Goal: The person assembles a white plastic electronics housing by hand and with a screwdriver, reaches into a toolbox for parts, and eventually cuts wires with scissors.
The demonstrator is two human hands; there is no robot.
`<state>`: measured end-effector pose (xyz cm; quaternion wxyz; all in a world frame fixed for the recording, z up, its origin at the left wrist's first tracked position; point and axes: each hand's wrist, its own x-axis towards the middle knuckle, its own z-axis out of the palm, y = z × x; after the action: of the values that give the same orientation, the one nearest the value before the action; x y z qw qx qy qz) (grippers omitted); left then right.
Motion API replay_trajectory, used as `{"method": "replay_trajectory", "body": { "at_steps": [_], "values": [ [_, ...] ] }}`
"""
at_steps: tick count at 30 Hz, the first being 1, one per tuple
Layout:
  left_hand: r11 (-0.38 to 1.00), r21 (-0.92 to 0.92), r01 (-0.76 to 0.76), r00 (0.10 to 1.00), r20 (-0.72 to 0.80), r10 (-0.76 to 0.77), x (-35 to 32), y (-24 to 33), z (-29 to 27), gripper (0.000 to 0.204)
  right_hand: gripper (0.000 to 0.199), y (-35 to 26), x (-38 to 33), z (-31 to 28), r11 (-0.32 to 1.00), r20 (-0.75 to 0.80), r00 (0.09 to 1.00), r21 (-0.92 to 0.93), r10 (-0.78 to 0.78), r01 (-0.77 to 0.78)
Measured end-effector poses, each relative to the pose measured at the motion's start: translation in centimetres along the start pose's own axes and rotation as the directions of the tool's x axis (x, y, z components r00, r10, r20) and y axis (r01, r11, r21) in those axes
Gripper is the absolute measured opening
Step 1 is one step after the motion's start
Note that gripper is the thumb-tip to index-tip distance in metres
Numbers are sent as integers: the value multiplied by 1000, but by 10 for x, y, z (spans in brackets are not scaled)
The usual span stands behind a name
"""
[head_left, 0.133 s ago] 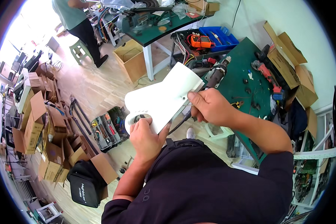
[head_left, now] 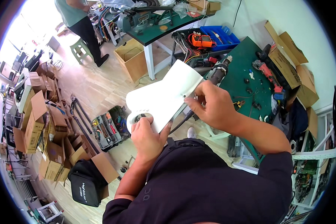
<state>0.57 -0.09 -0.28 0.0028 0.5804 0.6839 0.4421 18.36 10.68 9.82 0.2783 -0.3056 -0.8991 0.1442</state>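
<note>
Both hands hold a white plastic cover [head_left: 164, 99] above the floor, left hand [head_left: 148, 136] low, right hand [head_left: 212, 106] beside the green desk [head_left: 246, 67].

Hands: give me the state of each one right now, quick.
Left hand: closed on the lower, rounded end of the white plastic housing.
Right hand: closed, gripping the housing's upper edge, with a black cable running beneath it.

Large white moulded plastic housing [head_left: 164, 99]: smooth, matt, no gloss. Thin black rubbery cable [head_left: 181, 120]: smooth with slight sheen. Green workbench top [head_left: 246, 67]: matt, mat-like surface. Brown cardboard boxes [head_left: 33, 123]: dull, rough paper finish. Pale wood plank floor [head_left: 97, 87]: smooth, lightly glossy. Blue plastic tray [head_left: 222, 37]: shiny. Black fabric bag [head_left: 84, 186]: matt woven cloth.
</note>
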Motion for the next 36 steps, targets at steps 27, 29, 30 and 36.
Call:
{"method": "replay_trajectory", "body": {
  "at_steps": [27,29,30,36],
  "values": [
    [999,34,-32,999,3,32,-1,-5,-4,49,44,2,14,-17,452,673,566,365,476,-814],
    [999,26,-36,999,-6,36,-1,-4,-3,49,48,5,6,-5,661,461,731,340,503,-669],
    [999,17,-35,999,-5,35,-2,-5,-2,49,46,8,3,-1,819,299,851,265,432,-508],
    [999,14,-29,1000,-1,29,-3,-5,-1,49,25,13,-9,5,972,-162,966,-151,-203,179]
  ]
}}
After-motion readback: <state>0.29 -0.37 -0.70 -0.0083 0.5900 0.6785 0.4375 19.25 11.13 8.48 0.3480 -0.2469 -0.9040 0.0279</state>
